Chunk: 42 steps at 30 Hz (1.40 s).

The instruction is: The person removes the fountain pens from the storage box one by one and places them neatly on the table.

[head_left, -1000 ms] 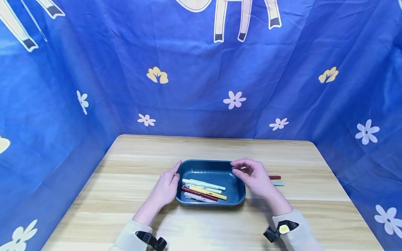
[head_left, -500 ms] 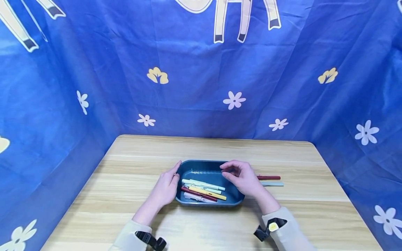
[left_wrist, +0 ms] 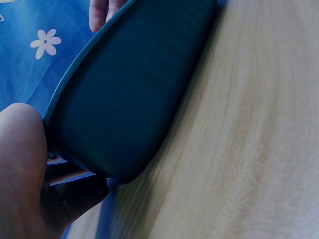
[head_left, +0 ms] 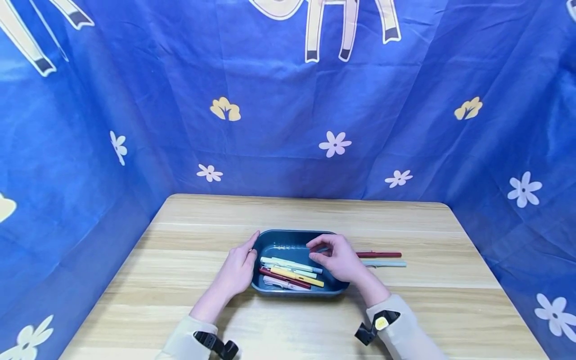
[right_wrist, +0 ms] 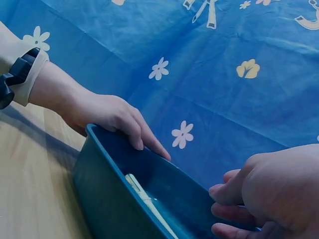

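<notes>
Head view: at far left your left sleeve reaches in over the pale wood bench, with a black strap at the wrist. Your left grip holds the left end of the dark teal box; the left wrist view shows your thumb up by the rim and your fingers bent near the lower corner.

The box stands upright on the bench, its long side facing you. Inside, the pens lie mostly toward your side and the left. Farthest from you are pale pens, overlapping too closely to count. Nearer you, a yellow pen lies across a dark red pen, and a lilac pen rests nearest the front wall.

Your right grip hangs over the right part of the box, fingers bent toward the thumb with a narrow gap. You can't tell from these views whether anything is pinched there, since the fingers hide much of that space. In the right wrist view it sits across the box from your left one.

Behind that wrist come another black strap and your right sleeve. To the right of the box, a maroon pen and a light blue pen lie on the bench side by side, the maroon one farther from you. A blue patterned cloth hangs behind the bench and along both sides.
</notes>
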{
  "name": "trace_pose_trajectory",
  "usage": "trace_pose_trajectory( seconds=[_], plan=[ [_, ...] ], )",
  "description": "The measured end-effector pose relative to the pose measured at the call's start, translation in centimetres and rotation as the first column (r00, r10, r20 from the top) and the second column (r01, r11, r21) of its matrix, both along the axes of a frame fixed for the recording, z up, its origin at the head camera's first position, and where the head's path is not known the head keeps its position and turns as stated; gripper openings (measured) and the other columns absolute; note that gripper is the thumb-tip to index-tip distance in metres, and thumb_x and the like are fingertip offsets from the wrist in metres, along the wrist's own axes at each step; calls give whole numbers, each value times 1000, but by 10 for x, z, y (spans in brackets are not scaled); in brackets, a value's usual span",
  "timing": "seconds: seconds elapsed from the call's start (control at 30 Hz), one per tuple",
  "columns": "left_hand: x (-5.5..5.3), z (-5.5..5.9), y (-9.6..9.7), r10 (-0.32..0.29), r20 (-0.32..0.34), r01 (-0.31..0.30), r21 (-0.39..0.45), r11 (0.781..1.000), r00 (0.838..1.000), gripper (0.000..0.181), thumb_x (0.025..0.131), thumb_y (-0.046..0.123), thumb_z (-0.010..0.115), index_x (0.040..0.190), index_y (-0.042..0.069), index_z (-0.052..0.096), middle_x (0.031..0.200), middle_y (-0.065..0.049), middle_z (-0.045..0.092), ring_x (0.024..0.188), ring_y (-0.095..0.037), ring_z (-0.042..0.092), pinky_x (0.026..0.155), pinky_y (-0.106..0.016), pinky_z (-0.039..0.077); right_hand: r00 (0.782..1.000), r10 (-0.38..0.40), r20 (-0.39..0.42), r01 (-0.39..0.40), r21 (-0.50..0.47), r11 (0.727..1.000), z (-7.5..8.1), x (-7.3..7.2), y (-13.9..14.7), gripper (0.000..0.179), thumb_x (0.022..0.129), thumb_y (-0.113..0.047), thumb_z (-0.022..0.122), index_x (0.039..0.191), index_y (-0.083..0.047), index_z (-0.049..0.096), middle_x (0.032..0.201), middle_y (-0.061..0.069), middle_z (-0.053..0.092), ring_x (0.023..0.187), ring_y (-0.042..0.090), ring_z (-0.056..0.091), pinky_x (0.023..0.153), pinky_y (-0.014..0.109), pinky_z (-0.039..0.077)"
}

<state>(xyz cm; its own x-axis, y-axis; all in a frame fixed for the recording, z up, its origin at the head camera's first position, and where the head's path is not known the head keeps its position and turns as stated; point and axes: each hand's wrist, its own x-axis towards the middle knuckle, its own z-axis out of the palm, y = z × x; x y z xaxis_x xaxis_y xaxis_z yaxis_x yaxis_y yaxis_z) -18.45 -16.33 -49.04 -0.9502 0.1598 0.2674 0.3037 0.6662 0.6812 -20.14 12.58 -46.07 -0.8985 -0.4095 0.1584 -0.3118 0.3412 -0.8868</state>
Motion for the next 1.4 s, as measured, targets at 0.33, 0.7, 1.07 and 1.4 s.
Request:
trace_pose_trajectory(
  seconds=[0.33,0.7,1.07,1.4],
  plan=[
    [-1,-2,-1,4,6,-4,14,1000,1000,50,102,11,43,152,11,37,142,-18,48,130,-29,47,110,-48,36,998,60,0,-60,109,992,-5,-1,-14,16,90,-6,70,104,-15,72,104,9,70,89,12,65,75,30,56],
    [0,-2,-1,12,6,-12,14,1000,1000,49,102,12,43,151,12,39,141,-18,49,130,-29,48,109,-47,36,998,63,17,-65,225,972,-14,-2,-23,15,90,-6,70,105,-8,72,101,3,69,88,10,63,77,29,54],
    [1,-1,-1,9,10,-10,12,1000,1000,49,102,12,43,151,12,39,141,-17,50,130,-29,48,110,-47,36,997,79,12,-79,293,953,-19,-3,-26,15,89,-6,71,103,-9,72,98,1,69,87,7,62,81,30,54],
    [1,-2,-1,8,-3,-8,9,1000,1000,49,102,11,44,150,11,40,138,-18,52,128,-29,49,109,-46,37,998,70,1,-67,322,944,-21,-3,-28,14,87,-9,73,101,-12,72,94,-3,68,87,10,61,82,33,52]
  ],
)
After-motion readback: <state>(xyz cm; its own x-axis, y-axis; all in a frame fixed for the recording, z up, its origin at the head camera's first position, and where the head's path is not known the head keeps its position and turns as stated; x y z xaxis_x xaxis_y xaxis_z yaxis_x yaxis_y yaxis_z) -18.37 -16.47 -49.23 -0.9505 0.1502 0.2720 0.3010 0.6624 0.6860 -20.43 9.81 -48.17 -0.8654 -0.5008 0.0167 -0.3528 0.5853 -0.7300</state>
